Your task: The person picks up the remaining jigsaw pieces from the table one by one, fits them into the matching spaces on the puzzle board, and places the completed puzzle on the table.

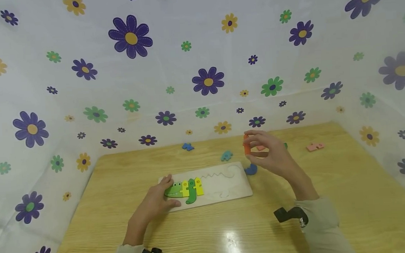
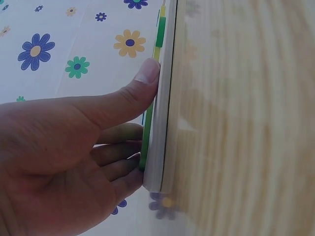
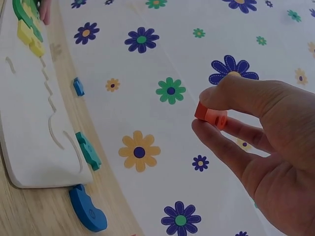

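Note:
A pale wooden puzzle board (image 1: 223, 185) lies on the table, its left part filled with a green crocodile head (image 1: 173, 190), yellow pieces and a green leg piece (image 1: 191, 193). My left hand (image 1: 155, 201) holds the board's left end, thumb at the near edge and fingers toward the far corner. The right half shows bare recessed outlines. Up off the table, beyond the board's right end, my right hand (image 1: 270, 155) pinches an orange puzzle piece (image 1: 247, 144) between thumb and fingers. In the right wrist view, the thumb and fingertips partly cover this orange piece (image 3: 211, 116).
Loose pieces lie around the board: a dark blue one (image 1: 251, 170) by its right end, a teal one (image 1: 226, 155) and a blue one (image 1: 188, 146) behind, a pink one (image 1: 315, 146) at right. More are partly hidden behind my right hand. Flowered sheeting (image 1: 171, 66) surrounds the table.

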`<state>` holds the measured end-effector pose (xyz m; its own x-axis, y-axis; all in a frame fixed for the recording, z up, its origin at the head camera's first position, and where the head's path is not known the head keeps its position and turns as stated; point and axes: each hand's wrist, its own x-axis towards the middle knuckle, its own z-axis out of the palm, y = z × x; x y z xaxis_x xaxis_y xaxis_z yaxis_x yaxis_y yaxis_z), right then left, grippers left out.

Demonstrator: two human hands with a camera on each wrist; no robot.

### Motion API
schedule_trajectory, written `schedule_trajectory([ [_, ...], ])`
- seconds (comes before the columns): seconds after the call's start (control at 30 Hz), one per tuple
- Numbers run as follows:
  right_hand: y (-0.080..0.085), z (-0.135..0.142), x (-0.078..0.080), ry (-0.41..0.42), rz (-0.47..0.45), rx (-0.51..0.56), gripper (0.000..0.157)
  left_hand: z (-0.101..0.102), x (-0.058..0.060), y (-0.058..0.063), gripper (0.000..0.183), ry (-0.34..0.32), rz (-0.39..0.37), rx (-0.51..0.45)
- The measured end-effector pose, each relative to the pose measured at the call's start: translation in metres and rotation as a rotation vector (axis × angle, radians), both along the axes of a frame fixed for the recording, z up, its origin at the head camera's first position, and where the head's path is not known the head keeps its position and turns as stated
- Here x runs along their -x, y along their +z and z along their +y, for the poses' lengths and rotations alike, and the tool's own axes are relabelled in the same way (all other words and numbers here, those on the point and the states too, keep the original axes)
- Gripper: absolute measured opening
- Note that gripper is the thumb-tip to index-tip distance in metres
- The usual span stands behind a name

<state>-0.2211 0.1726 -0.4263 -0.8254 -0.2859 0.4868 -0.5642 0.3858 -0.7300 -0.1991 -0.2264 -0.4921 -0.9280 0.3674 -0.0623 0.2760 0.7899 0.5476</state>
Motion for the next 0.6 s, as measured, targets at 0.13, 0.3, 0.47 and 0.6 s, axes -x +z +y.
schedule_trajectory([
  [0.13, 0.002, -0.005, -0.002, 0.007, -0.013, 0.007, 0.037, -0.002, 0.001, 0.000, 0.082, -0.005, 0.013, 0.004],
  [0.3, 0.006, -0.008, -0.004, 0.020, -0.016, 0.003, 0.039, -0.001, 0.001, -0.001, 0.082, 0.001, 0.008, -0.001],
  [0.47, 0.006, -0.010, -0.007, 0.026, -0.032, -0.015, 0.038, 0.000, -0.001, -0.004, 0.082, 0.006, -0.007, 0.002],
  [0.6, 0.005, -0.012, -0.007, 0.035, -0.016, -0.032, 0.035, 0.000, 0.001, -0.005, 0.082, -0.005, -0.001, 0.000],
])
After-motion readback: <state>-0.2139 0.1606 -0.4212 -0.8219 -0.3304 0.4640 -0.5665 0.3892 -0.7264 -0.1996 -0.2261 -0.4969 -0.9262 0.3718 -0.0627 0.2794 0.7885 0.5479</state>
